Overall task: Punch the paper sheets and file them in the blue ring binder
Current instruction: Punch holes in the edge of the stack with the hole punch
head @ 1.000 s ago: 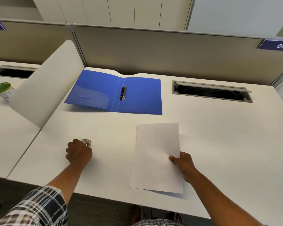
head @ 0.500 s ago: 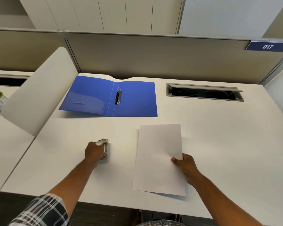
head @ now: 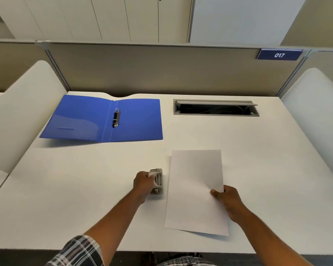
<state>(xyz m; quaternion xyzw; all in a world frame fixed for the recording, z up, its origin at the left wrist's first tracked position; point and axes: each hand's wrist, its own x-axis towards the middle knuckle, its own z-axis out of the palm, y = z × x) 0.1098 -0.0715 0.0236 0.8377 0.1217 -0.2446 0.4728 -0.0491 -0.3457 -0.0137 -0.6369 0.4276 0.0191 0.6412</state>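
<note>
left hand (head: pixel 143 182) fingers grip a small grey metal hole punch (head: pixel 157 181) just beside the white paper sheets (head: pixel 195 191); right hand (head: pixel 228 201) pinches their right edge on the white table (head: pixel 85 189).

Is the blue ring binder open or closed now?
Open. The blue ring binder lies spread flat on the desk, both covers showing, with the metal rings exposed at the spine. No paper is on them.
</note>
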